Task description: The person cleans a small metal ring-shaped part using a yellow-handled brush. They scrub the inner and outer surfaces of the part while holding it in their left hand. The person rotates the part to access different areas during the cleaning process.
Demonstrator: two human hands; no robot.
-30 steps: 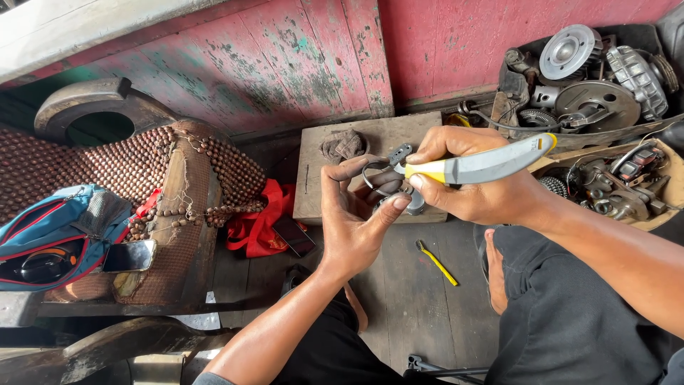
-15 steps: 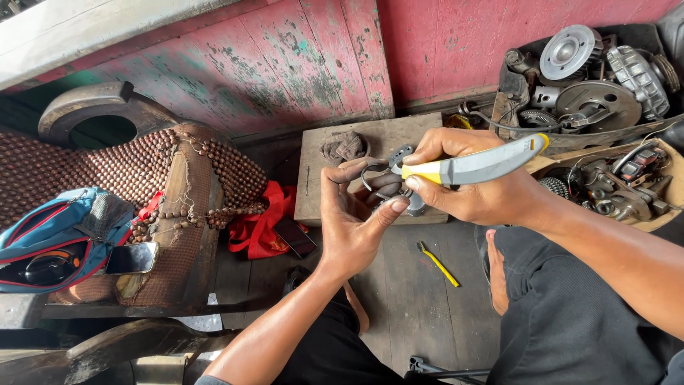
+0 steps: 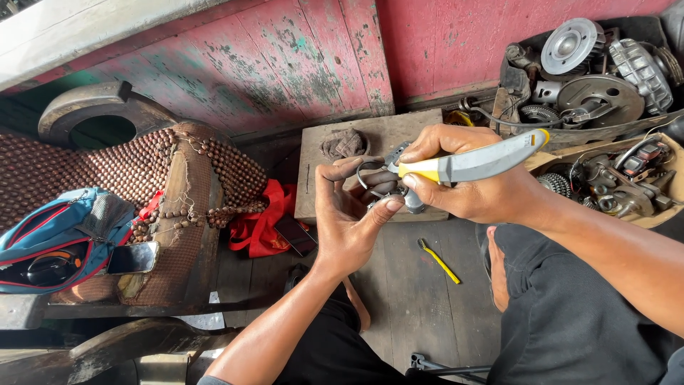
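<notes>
My right hand [image 3: 463, 189] grips a pair of pliers [image 3: 477, 162] with grey and yellow handles, jaws pointing left. The jaws meet a thin dark wire loop [image 3: 365, 171] held at my left hand's fingertips. My left hand [image 3: 349, 221] is raised palm up, fingers curled round a small grey metal part [image 3: 413, 203] that is mostly hidden behind the fingers. Both hands hover above a wooden block [image 3: 335, 182] on the floor.
A dirty rag [image 3: 343, 145] lies on the block. A yellow-handled tool [image 3: 438, 261] lies on the plank floor. Boxes of engine parts [image 3: 591, 71] stand at the right. A beaded seat cover [image 3: 142, 171], blue bag [image 3: 57, 235], phone [image 3: 130, 257] and red cloth [image 3: 256, 224] are at the left.
Both hands have shifted slightly left and up together, the pliers still on the wire loop. Nothing was let go.
</notes>
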